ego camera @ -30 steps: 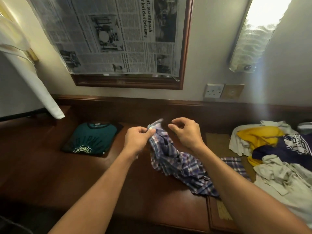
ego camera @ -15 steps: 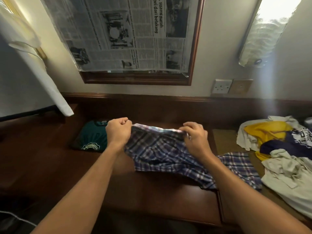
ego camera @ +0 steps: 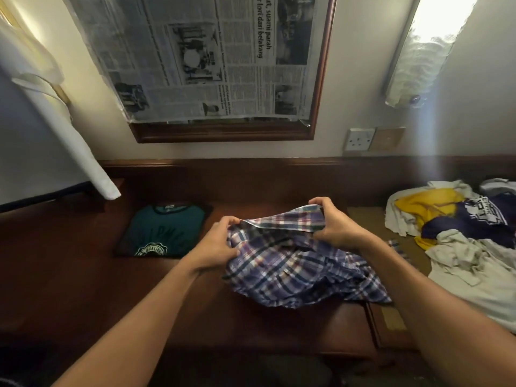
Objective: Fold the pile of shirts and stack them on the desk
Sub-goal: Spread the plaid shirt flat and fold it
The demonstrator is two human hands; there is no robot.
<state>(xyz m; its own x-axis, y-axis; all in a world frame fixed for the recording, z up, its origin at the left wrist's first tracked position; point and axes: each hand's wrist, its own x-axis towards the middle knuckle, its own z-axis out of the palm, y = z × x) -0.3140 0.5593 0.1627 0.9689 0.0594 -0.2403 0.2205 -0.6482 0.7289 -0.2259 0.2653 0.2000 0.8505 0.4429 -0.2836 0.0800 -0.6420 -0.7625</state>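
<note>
On the dark wooden table, both hands — left hand, right hand — grip the crumpled plaid shirt mid-table, seemingly finding its edges — next it needs spreading flat for folding.

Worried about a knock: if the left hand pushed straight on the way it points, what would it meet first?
The left hand would bunch into the plaid shirt it grips; past that, probably the desk's back panel, though depth is unclear.
</note>
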